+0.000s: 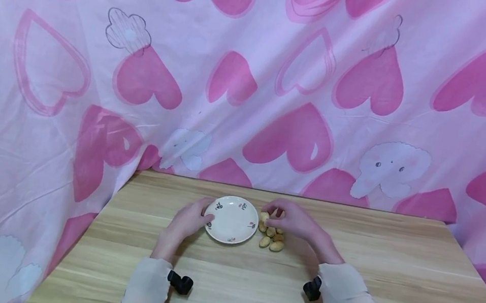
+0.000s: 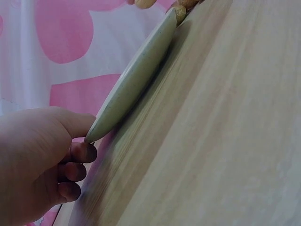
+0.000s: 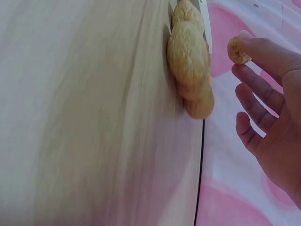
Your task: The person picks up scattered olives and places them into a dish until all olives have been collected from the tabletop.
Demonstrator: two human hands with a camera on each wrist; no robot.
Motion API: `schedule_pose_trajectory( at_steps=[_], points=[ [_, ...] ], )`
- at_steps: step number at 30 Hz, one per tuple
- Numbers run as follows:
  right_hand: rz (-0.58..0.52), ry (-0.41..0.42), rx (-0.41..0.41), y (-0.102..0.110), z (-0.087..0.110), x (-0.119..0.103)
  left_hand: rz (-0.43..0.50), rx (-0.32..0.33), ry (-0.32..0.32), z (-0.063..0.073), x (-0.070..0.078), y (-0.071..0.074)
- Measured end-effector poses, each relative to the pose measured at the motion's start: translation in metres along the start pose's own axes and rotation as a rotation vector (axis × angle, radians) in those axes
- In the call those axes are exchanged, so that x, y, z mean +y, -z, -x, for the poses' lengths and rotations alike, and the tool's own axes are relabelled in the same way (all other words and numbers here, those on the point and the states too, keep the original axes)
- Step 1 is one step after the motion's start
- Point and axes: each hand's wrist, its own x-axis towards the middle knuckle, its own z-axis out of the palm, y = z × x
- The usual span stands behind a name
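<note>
i log: one white plate [image 1: 232, 220], on the tabletop [image 1: 247, 295], rim pinched by the left hand [image 1: 187, 221], seemingly for steadiness; one tan piece [image 3: 239, 51], pinched by the right hand [image 1: 295, 222]; clustered tan pieces [image 1: 276, 246] just beside the plate, seemingly for easy reach.

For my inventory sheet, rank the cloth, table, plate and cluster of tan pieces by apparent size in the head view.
1. Cloth
2. Table
3. Plate
4. Cluster of tan pieces, partly hidden by the right hand
</note>
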Motion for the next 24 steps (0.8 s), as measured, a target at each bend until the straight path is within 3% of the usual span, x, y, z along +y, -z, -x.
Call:
schedule_pose_trajectory(
  at_steps=[5,16,24],
  points=[
    [0.011,0.027,-0.010,-0.008,-0.012,-0.004,-0.008,0.009,-0.005,0.000,-0.002,-0.001],
    [0.021,-0.014,-0.018,-0.022,-0.035,-0.010,-0.016,0.006,-0.007,-0.002,0.000,-0.003],
    [0.041,0.023,-0.037,-0.033,-0.055,-0.011,-0.007,0.015,-0.001,-0.001,0.000,-0.002]
  ],
)
